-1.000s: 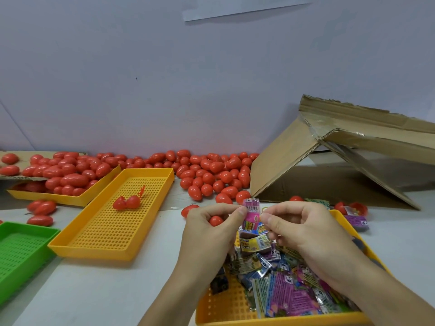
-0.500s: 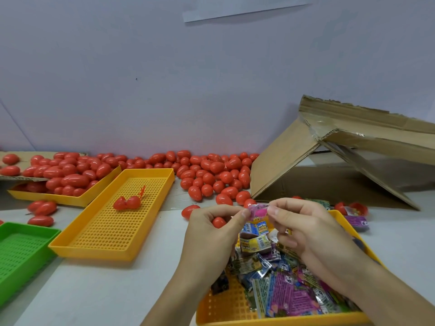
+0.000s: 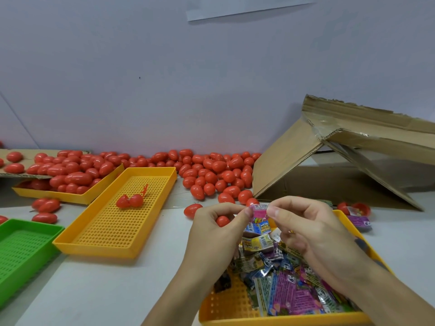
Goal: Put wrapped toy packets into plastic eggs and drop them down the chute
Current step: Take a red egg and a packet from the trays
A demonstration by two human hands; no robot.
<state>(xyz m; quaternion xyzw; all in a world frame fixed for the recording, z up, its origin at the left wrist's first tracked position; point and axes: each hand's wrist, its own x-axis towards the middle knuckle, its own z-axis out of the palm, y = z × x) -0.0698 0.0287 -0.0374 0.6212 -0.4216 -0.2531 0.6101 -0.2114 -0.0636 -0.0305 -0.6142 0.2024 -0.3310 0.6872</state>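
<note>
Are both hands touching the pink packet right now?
Touching. The head view shows the left hand and the right hand each pinching one end of the pink packet between thumb and fingertips, above the packet tray.

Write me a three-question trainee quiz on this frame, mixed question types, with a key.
1. True or false: both hands pinch the same pink packet.
2. Which tray holds the open egg? A) green tray B) middle yellow tray C) packet tray
3. Fill in: the cardboard chute stands to the person's ____.

Key: 1. True: left hand and right hand both grip it. 2. B, the middle yellow tray. 3. Right.
</note>
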